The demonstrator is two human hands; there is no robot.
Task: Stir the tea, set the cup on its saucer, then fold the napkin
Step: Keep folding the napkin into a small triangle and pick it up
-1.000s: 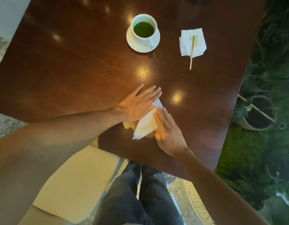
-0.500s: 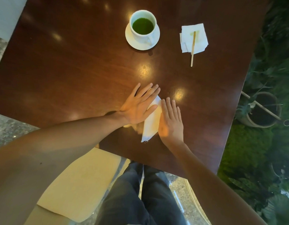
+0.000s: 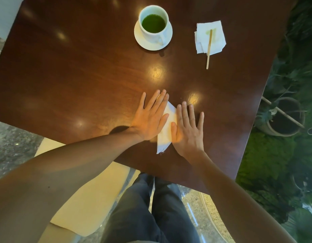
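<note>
Pressing flat with both palms, the person works the napkin (image 3: 166, 130) near the table's (image 3: 81, 76) six o'clock edge, just above the lap. The left hand (image 3: 150, 118) lies spread, fingers splayed toward one o'clock, covering the cloth's left side; the right hand (image 3: 188, 127) is spread too, fingers wide and pointing toward twelve, its thumb edge resting on the cloth's right side. Neither hand grips anything; both simply bear down. Between them a narrow white strip shows, tapering to a frayed corner at six o'clock past the wrists.

Compared with a second ago, the right hand has swung from lying slantwise across the cloth to pointing nearly straight ahead, and it now sits further to three o'clock, with more of its fingers on bare wood. The visible strip has turned more upright and looks slimmer. That reads as a crease being smoothed outward, so the fold is probably set or close to it, though how many layers lie beneath the palms cannot be told.

Farther off, at twelve o'clock, the cup (image 3: 154, 25) of green tea stands on its saucer (image 3: 148, 44), so that step looks done. At one o'clock a wooden stirrer (image 3: 209, 48) rests across a stained paper square (image 3: 216, 39), well apart from the cup, suggesting stirring is finished too
</note>
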